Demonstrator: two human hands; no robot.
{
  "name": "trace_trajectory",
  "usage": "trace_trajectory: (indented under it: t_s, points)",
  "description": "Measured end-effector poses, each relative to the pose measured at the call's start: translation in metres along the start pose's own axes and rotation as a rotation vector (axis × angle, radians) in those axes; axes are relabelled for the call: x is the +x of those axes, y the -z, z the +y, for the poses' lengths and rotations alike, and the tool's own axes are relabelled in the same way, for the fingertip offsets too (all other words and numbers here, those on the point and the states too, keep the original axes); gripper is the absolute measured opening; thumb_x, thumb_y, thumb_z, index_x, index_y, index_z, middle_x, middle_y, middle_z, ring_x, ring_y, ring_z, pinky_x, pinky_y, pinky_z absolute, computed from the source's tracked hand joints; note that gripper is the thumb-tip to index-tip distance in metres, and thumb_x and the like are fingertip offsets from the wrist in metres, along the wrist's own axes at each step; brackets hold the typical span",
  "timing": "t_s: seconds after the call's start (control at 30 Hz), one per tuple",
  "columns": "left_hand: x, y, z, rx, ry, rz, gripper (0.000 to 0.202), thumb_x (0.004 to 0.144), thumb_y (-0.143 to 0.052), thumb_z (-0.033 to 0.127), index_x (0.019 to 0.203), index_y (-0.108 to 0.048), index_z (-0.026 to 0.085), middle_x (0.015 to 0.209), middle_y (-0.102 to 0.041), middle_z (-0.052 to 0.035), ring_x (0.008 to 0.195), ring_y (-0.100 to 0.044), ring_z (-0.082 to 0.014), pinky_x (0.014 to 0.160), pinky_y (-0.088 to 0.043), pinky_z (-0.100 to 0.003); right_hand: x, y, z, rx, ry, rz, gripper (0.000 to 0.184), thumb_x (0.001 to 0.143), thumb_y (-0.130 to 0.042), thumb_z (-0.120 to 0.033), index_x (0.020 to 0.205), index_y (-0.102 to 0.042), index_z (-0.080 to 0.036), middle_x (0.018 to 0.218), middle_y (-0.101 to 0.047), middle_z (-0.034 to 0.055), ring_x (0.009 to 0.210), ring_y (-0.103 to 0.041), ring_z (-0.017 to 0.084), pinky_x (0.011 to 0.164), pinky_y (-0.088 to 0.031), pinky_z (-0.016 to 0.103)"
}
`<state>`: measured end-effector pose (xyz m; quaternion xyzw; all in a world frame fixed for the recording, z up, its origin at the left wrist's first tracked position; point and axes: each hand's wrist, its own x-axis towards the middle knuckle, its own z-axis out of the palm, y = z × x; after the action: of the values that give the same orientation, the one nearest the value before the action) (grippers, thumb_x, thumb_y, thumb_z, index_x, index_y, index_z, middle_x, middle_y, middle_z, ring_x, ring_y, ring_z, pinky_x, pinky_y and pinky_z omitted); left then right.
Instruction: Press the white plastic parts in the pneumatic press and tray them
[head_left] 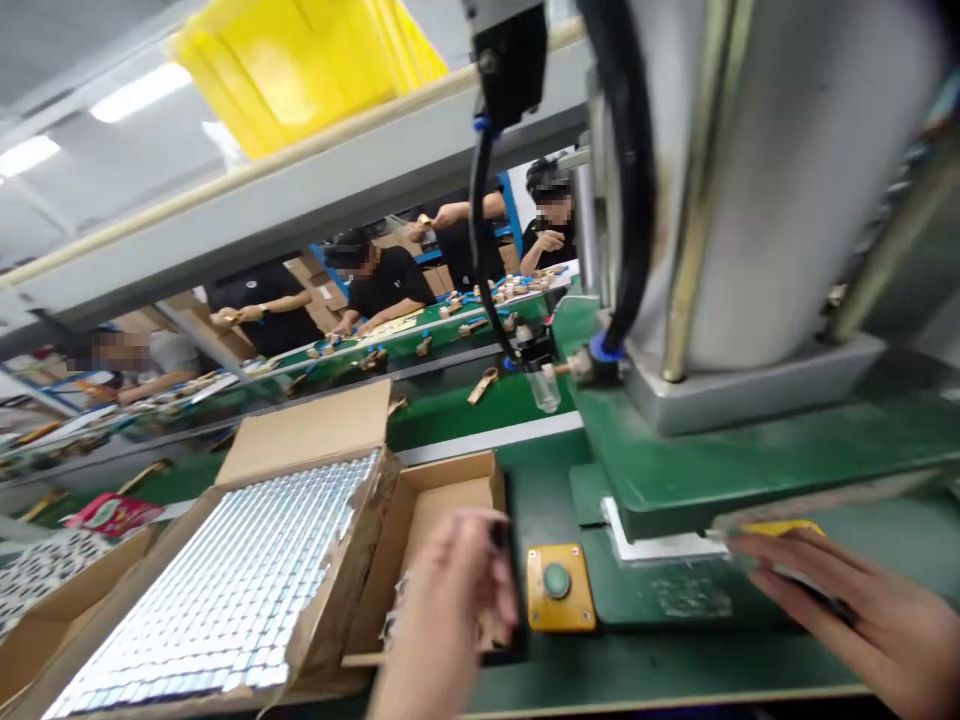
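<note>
My left hand (454, 600), smeared by motion, is over the small open cardboard box (495, 480). Its fingers are curled, and a small dark spot shows near the fingertips; I cannot make out what it is. At the right, my right hand (847, 610) reaches to the front of the green press frame (720, 470). Its fingers are drawn together around a slim dark thing (821, 597), too blurred to name. A white strip (667, 547) lies near those fingertips. Between my hands sits a yellow control box with a green button (556, 581).
A large box of silvery small parts in rows (225, 570) stands at left. The grey press cylinder (757, 180) and black hose (634, 170) rise at right. Beyond, several people work along a green bench with valve-like parts. A yellow bin (300, 70) rests on the overhead shelf.
</note>
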<state>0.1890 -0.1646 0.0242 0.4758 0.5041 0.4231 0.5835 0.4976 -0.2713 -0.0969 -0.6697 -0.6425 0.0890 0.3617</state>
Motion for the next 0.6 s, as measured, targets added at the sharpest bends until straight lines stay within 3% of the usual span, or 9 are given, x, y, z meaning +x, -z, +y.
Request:
trace_trajectory:
  t_s: [0.07, 0.13, 0.23, 0.37, 0.6]
  points:
    - [-0.014, -0.056, -0.029, -0.383, 0.187, -0.145, 0.031, 0.085, -0.051, 0.048, 0.083, -0.054, 0.017, 0.053, -0.049, 0.0046, 0.034, -0.039, -0.0058, 0.032, -0.022, -0.017, -0.002, 0.0, -0.006, -0.001, -0.022, -0.093, 0.032, 0.09, -0.046, -0.042, 0.12, -0.051, -0.051, 0.112, -0.065, -0.0011, 0.102, -0.063, 0.026, 0.078, -0.057, 0.035]
    - [-0.014, -0.1, -0.048, -0.796, 0.361, -0.195, 0.021, 0.081, -0.06, 0.035, 0.075, -0.051, 0.017, 0.055, -0.047, 0.0044, 0.037, -0.038, -0.0049, 0.035, -0.023, -0.017, -0.005, 0.002, -0.01, 0.001, -0.018, -0.147, 0.032, 0.091, -0.046, -0.044, 0.122, -0.052, -0.047, 0.113, -0.064, -0.0007, 0.104, -0.062, 0.025, 0.082, -0.055, 0.034]
    - [0.0, -0.139, -0.052, -0.889, 0.434, -0.233, 0.012, 0.076, -0.059, 0.017, 0.07, -0.049, 0.016, 0.065, -0.05, 0.0004, 0.046, -0.042, -0.0055, 0.041, -0.03, -0.016, -0.014, 0.005, -0.005, -0.004, -0.033, -0.158, 0.031, 0.091, -0.046, -0.044, 0.121, -0.054, -0.041, 0.115, -0.062, -0.0003, 0.107, -0.06, 0.023, 0.089, -0.052, 0.033]
    - [0.011, -0.157, -0.039, -0.95, 0.357, -0.276, 0.013, 0.073, -0.055, 0.009, 0.066, -0.047, 0.016, 0.063, -0.041, 0.0026, 0.049, -0.039, -0.0053, 0.044, -0.031, -0.015, -0.028, 0.009, 0.009, 0.004, -0.065, -0.123, 0.028, 0.091, -0.047, -0.043, 0.115, -0.06, -0.036, 0.115, -0.063, 0.0008, 0.106, -0.061, 0.023, 0.091, -0.05, 0.03]
    - [0.017, -0.17, -0.041, -0.866, 0.24, -0.291, 0.021, 0.077, -0.057, 0.02, 0.061, -0.045, 0.017, 0.06, -0.034, 0.0051, 0.046, -0.032, -0.004, 0.045, -0.028, -0.016, -0.032, 0.01, 0.002, 0.033, -0.094, -0.105, 0.028, 0.09, -0.048, -0.046, 0.11, -0.064, -0.034, 0.113, -0.066, 0.0011, 0.105, -0.062, 0.023, 0.089, -0.051, 0.028]
